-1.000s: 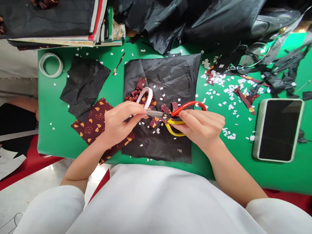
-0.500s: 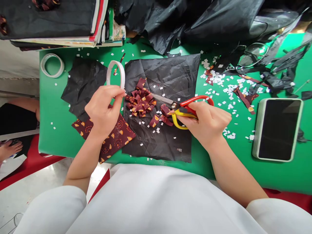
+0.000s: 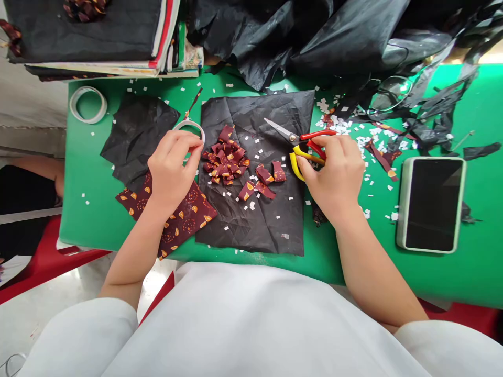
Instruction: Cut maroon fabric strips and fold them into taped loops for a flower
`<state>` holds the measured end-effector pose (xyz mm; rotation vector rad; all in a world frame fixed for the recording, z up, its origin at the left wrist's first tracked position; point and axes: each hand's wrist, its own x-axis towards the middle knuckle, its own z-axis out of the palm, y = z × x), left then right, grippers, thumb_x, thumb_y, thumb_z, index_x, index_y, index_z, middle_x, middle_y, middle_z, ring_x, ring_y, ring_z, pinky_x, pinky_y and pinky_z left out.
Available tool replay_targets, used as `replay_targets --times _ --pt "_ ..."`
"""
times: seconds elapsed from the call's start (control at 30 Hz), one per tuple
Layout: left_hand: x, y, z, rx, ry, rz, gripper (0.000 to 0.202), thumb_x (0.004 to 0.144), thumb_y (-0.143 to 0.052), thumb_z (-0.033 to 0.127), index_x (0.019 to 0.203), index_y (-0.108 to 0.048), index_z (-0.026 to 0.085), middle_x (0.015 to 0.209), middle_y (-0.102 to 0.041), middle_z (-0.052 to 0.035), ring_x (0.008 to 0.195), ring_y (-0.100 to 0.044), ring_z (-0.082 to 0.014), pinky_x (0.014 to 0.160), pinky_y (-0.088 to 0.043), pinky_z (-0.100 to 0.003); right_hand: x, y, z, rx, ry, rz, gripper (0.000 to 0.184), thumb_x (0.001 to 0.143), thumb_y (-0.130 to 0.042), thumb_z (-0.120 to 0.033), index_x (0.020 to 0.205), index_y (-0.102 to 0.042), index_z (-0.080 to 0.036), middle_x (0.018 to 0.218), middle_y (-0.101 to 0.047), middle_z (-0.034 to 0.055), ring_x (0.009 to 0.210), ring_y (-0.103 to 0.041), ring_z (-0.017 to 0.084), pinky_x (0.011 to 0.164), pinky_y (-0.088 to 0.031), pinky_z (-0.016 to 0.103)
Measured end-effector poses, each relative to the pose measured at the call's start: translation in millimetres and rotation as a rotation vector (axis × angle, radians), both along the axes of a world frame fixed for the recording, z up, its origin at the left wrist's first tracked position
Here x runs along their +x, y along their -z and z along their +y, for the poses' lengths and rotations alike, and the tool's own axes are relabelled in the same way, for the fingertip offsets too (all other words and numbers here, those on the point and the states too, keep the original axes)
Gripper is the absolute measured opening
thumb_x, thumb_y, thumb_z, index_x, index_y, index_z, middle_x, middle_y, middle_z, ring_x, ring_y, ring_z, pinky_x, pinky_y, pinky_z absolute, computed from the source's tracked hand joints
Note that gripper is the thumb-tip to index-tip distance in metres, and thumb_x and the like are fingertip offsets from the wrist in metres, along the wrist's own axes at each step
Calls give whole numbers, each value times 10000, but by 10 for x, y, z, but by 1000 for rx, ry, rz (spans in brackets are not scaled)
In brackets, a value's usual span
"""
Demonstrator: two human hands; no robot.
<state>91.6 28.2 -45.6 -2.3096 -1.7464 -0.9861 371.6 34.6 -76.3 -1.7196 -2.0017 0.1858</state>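
My left hand [image 3: 170,170] pinches a roll of white tape [image 3: 191,124] between thumb and fingers, above the dark sheets. In my right hand [image 3: 338,170] are the scissors [image 3: 292,138] with red and yellow handles, held at the handles by the fingertips, blades pointing up and left. Between the hands, on a creased black sheet [image 3: 251,230], sits a cluster of maroon patterned loops [image 3: 226,161]. Several loose maroon pieces [image 3: 264,175] lie right of the cluster. Under my left wrist is a maroon patterned piece [image 3: 190,212], partly hidden by the forearm.
A phone [image 3: 431,204] lies at the right, near scattered white paper bits [image 3: 340,124] and dark scraps. Another tape roll [image 3: 103,110] rests at the left. Stacked books [image 3: 165,36] and crumpled black plastic [image 3: 267,39] line the back. Another person's arm [image 3: 35,166] shows at far left.
The tape roll has come down and tilted flatter in my left hand. My right hand has shifted the scissors away from me, now gripping them by the fingertips.
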Motion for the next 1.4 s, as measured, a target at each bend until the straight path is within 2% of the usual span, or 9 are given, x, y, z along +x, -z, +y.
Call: replay_targets --times 0.2,0.3,0.43,0.53,0.73,0.83,0.97,1.17,1.4 --pt "56 -28 -49 79 148 -78 97 817 -563 145 787 -645 187 753 -674 15 744 -623 -98 660 -456 -194 -11 18 2 4 -63 49 238 802 -553 -268 1031 -554 -202 1039 -563 119 989 -543 281 825 -460 433" --pt "73 -77 -40 81 158 -159 101 808 -579 145 761 -659 184 721 -679 25 717 -629 -91 648 -463 -187 -21 11 8 53 -78 24 249 799 -561 -267 1037 -560 -198 1033 -551 128 982 -535 286 819 -460 441" --pt "116 -138 -2 -21 131 -366 83 799 -600 177 753 -669 174 712 -671 25 653 -624 -82 620 -489 -187 -90 -42 46 184 -116 -33 206 823 -542 -271 1020 -566 -215 1037 -551 135 967 -528 282 818 -448 452" --pt "155 -119 28 -158 129 -565 49 776 -620 175 764 -668 170 718 -664 29 605 -622 -78 592 -514 -192 -224 -118 130 229 -263 -66 175 845 -509 -241 1012 -561 -240 1013 -571 109 952 -531 272 812 -449 458" --pt "188 40 26 -351 93 -824 37 738 -648 170 765 -672 160 684 -665 31 569 -631 -85 556 -534 -195 -651 -286 493 88 -604 -177 243 898 -389 -194 1071 -557 -218 1022 -579 76 926 -529 227 756 -475 380" --pt "195 80 -8 -392 80 -877 37 732 -653 174 753 -678 157 675 -670 31 557 -626 -76 559 -540 -181 -817 -291 730 -18 -666 -215 249 879 -426 -195 1089 -559 -206 1052 -566 75 970 -515 228 758 -468 355" --pt "202 77 -28 -433 106 -903 26 722 -666 166 741 -678 154 671 -669 34 557 -625 -63 559 -533 -153 -916 -205 993 -127 -764 -159 180 827 -522 -232 978 -589 -161 968 -580 89 919 -517 222 806 -448 374" --pt "189 71 -20 -429 117 -897 23 726 -665 148 748 -672 150 684 -666 34 562 -624 -53 565 -534 -135 -949 -206 965 -248 -725 13 90 819 -520 -212 792 -586 -157 864 -596 68 833 -544 189 808 -441 372" --pt "213 -51 -125 -309 212 -762 68 753 -633 122 785 -669 170 732 -660 15 666 -621 -78 581 -534 -170 -939 -414 223 -315 -401 584 87 821 -552 -234 751 -533 -184 678 -571 -12 609 -539 107 585 -465 254"
